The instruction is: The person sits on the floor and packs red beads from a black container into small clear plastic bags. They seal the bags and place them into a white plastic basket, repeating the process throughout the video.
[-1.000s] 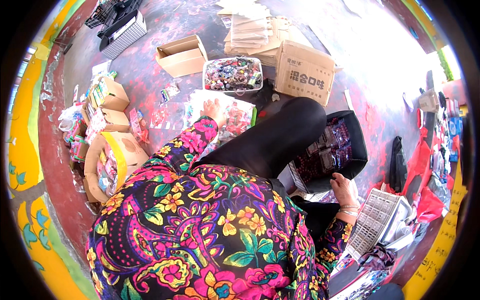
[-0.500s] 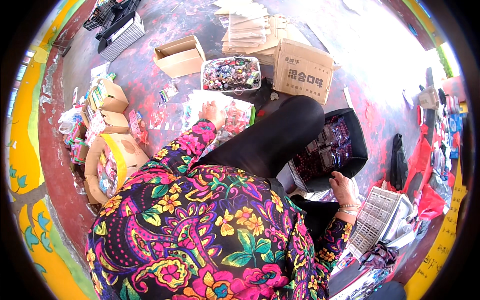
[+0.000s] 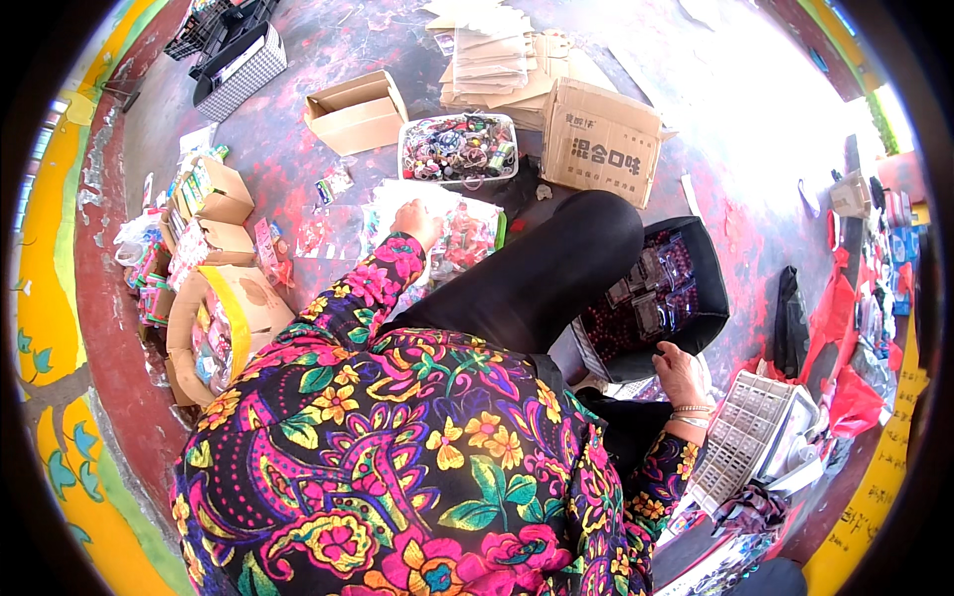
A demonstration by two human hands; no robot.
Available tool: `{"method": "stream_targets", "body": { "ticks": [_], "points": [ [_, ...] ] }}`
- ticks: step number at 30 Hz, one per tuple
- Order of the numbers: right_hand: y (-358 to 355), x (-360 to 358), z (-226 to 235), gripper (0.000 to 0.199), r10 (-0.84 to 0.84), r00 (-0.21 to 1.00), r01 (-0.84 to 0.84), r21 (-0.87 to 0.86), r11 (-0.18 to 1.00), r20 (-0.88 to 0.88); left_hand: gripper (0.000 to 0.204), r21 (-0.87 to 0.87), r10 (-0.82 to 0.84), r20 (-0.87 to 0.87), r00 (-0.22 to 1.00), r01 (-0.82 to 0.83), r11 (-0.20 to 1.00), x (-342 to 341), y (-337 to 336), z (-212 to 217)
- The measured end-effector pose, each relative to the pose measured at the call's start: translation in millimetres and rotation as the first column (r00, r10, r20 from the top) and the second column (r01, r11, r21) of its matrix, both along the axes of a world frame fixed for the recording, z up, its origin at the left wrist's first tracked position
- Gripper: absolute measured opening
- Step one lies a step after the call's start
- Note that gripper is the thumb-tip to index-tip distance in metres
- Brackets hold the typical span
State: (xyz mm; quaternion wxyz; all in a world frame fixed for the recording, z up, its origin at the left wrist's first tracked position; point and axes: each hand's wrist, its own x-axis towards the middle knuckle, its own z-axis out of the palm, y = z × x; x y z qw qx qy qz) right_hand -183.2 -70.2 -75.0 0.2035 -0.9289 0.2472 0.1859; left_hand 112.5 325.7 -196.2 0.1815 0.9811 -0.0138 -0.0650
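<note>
My left hand (image 3: 418,226) is over a pile of clear plastic bags (image 3: 383,223), its fingers drawn together; whatever is between them is too small to make out. Just beside it lie clear packets with red and green contents (image 3: 467,238). My right hand (image 3: 682,377), with bands at the wrist, grips the near rim of a black box (image 3: 708,288). Inside that box are several dark red items in clear packs (image 3: 651,288). The box leans beside my bent knee, and my leg hides part of it.
Ahead stands a white tub (image 3: 458,149) of mixed small trinkets, between an open carton (image 3: 358,111) and a brown carton (image 3: 604,142). Flattened cardboard (image 3: 492,70) is stacked behind. Filled cartons (image 3: 214,194) line the left; a grey plastic crate (image 3: 750,427) stands at the right.
My left hand has shifted slightly over the plastic bags, and its spread fingers have drawn together. My right hand stays at the black box's rim.
</note>
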Motion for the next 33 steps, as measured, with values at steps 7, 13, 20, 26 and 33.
{"method": "stream_targets", "body": {
  "ticks": [7,13,20,26,33],
  "points": [
    [2.0,2.6,2.2,0.031,0.014,1.000,-0.014,-0.001,1.000,-0.019,0.025,0.110,-0.078,-0.083,0.993,0.087,0.990,3.7,-2.4,2.1],
    [0.3,0.9,1.9,0.032,0.005,0.999,-0.005,-0.002,1.000,-0.044,0.022,0.360,-0.253,0.066,0.965,0.213,0.908,-5.2,-13.8,27.8],
    [1.8,2.6,1.8,0.032,0.027,0.999,-0.027,-0.002,1.000,-0.027,0.019,0.210,-0.266,0.100,0.959,0.241,0.948,2.5,-10.9,24.6],
    [1.9,4.0,-0.7,0.032,0.040,0.998,-0.040,0.005,0.999,-0.058,0.020,0.157,-0.210,0.085,0.974,0.195,0.968,13.2,-16.0,24.2],
    [5.5,5.6,0.2,0.032,0.061,0.996,-0.061,0.002,0.998,-0.062,0.032,0.200,-0.137,-0.249,0.959,0.189,0.961,54.3,-22.8,24.1]
  ]
}}
